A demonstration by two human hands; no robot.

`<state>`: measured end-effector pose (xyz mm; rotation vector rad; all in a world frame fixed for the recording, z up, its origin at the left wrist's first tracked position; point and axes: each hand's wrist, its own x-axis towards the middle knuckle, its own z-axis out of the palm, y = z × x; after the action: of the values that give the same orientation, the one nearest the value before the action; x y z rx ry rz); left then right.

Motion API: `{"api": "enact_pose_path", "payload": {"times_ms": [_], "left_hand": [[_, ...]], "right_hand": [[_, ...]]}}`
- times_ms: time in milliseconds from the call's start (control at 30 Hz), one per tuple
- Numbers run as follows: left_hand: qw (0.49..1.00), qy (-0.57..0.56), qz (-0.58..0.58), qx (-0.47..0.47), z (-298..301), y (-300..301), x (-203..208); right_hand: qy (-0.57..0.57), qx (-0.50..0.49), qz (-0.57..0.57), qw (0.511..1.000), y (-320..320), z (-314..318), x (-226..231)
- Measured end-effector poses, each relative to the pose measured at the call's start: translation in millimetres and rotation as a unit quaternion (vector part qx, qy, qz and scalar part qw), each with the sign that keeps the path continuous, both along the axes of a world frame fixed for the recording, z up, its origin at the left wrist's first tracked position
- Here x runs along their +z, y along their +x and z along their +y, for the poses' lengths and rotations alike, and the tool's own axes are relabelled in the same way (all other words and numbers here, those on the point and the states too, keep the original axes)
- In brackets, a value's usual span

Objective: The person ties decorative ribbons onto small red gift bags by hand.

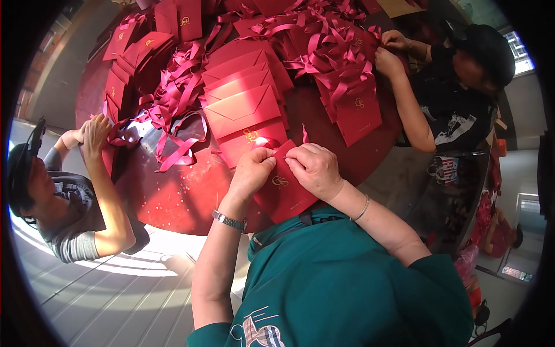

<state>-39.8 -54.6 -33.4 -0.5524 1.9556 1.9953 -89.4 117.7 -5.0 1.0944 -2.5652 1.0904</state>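
Close in front of me, a flat red paper gift bag [284, 196] with a gold emblem leans at the table's near edge. My left hand [252, 172] is closed, thumb and fingers pinching the bag's upper left corner. At its upper right edge my right hand [315, 169] is closed too, fingers bent together. A short dark-pink ribbon end [305, 134] sticks up behind my right hand, and a shiny loop of ribbon shows beyond my left. Whether my fingertips also hold ribbon is hidden. Just beyond my hands lies a row of overlapping red bags [243, 107].
The round red table [167, 199] carries a heap of ribbons [179, 87] at the left and more ribboned bags [347, 63] at the right. A person [63, 191] at the left and another person [457, 92] at the right work with their hands on bags.
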Motion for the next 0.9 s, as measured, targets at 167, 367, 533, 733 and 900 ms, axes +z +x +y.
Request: {"api": "enact_pose_path", "payload": {"times_ms": [167, 367, 533, 733, 900], "left_hand": [[0.999, -0.040, 0.022, 0.000, 1, 2, -9], [0.997, -0.059, 0.051, 0.014, 2, 5, -11], [0.992, -0.090, 0.084, 0.026, 7, 6, -23], [0.967, -0.228, 0.112, -0.007, 18, 14, 1], [0.952, -0.251, 0.173, -0.026, 16, 22, 21]], "right_hand": [[0.007, 0.008, 0.015, 1.000, 0, -3, -2], [0.052, 0.068, 0.098, 0.992, -7, -7, -7], [0.117, 0.114, 0.144, 0.976, -9, -11, 2], [0.241, 0.066, 0.012, 0.968, 4, -28, 8], [0.176, 0.036, -0.200, 0.963, -15, -28, 22]]}}
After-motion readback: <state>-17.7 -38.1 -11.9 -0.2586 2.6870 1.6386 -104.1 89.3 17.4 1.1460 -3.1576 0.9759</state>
